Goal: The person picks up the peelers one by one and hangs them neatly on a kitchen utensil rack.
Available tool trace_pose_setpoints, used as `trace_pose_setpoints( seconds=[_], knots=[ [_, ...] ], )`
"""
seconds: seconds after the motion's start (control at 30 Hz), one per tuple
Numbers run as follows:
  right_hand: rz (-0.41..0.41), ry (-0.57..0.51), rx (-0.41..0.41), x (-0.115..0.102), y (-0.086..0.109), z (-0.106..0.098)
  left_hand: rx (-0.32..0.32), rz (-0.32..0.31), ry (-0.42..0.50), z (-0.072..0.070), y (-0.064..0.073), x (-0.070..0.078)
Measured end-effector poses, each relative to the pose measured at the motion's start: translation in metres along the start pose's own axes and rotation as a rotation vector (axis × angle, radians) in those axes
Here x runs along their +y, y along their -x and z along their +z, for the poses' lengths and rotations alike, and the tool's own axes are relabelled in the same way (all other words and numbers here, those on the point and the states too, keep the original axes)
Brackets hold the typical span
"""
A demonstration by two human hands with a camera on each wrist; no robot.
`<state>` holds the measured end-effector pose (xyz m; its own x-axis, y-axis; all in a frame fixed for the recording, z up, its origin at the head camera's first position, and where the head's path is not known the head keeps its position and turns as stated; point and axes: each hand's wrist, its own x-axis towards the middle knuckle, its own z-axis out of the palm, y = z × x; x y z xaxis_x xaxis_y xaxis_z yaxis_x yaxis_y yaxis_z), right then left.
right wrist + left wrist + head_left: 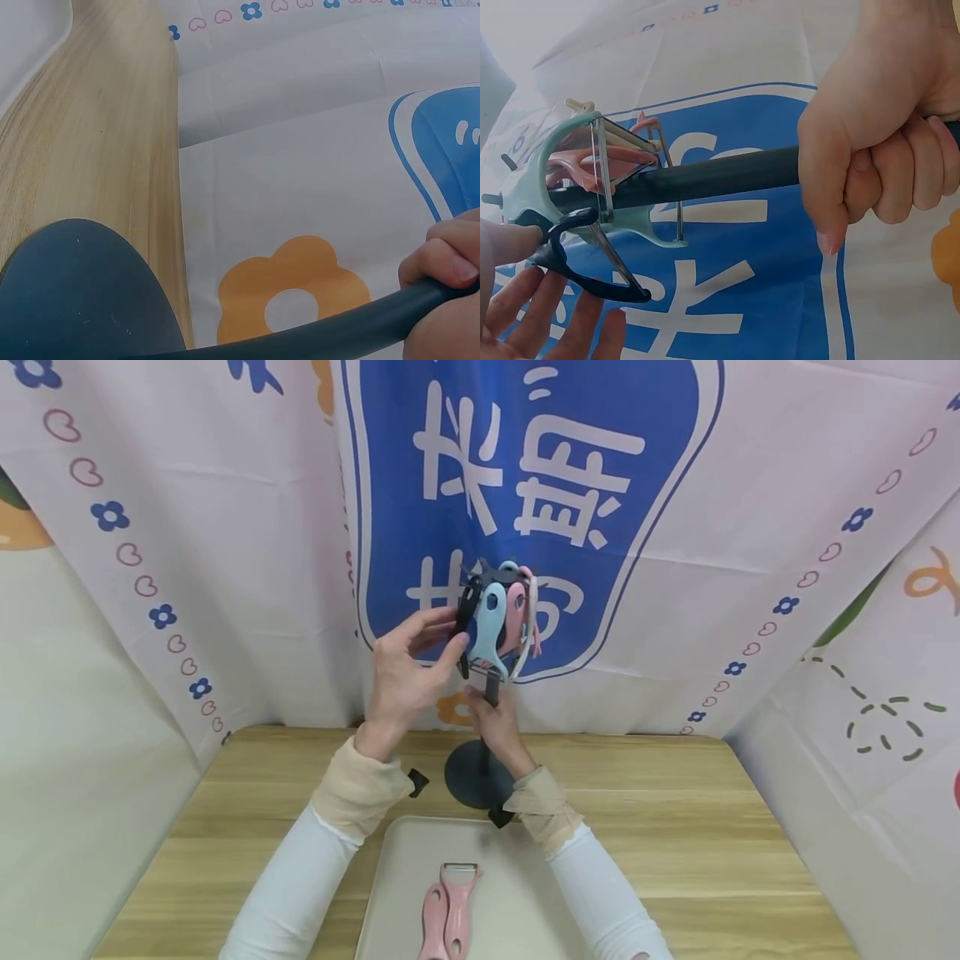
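My left hand (408,670) pinches a black peeler (467,606) between thumb and fingers, at the left side of a dark rack's hooked top (491,575). Whether this peeler hangs on a hook I cannot tell. Beside it hang a light blue peeler (489,627), a pink peeler (514,617) and a cream one (532,610). In the left wrist view, the black peeler's (592,286) blade end points away from the fingers. Below the peelers, my right hand (498,722) grips the rack's post (727,176), its fingers wrapped around it.
The rack's round base (467,774) stands on the wooden table (637,793) near its back edge. In front lies a cream tray (525,893) bearing two pink peelers (458,910) side by side. A printed cloth (645,635) hangs close behind the rack.
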<state>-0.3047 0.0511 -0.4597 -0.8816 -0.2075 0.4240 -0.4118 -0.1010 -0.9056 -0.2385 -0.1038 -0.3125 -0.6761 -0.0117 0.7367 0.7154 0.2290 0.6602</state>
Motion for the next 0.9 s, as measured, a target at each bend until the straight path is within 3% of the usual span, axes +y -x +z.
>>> trace_pose_setpoints(
  seconds=[0.3,0.53,0.7,0.9],
  knots=[
    [-0.017,-0.015,0.002,0.002,0.0,0.001,0.002,0.016,-0.006,-0.001,-0.001,0.001],
    [-0.023,0.008,-0.012,0.003,-0.001,0.0,0.05,0.068,-0.121,-0.007,0.004,0.004],
    [-0.03,-0.019,-0.012,0.002,0.0,0.001,0.059,0.148,-0.194,-0.012,0.015,0.006],
    [-0.01,-0.023,-0.003,0.0,0.0,0.001,-0.015,0.208,-0.195,-0.016,0.04,0.002]
  ],
)
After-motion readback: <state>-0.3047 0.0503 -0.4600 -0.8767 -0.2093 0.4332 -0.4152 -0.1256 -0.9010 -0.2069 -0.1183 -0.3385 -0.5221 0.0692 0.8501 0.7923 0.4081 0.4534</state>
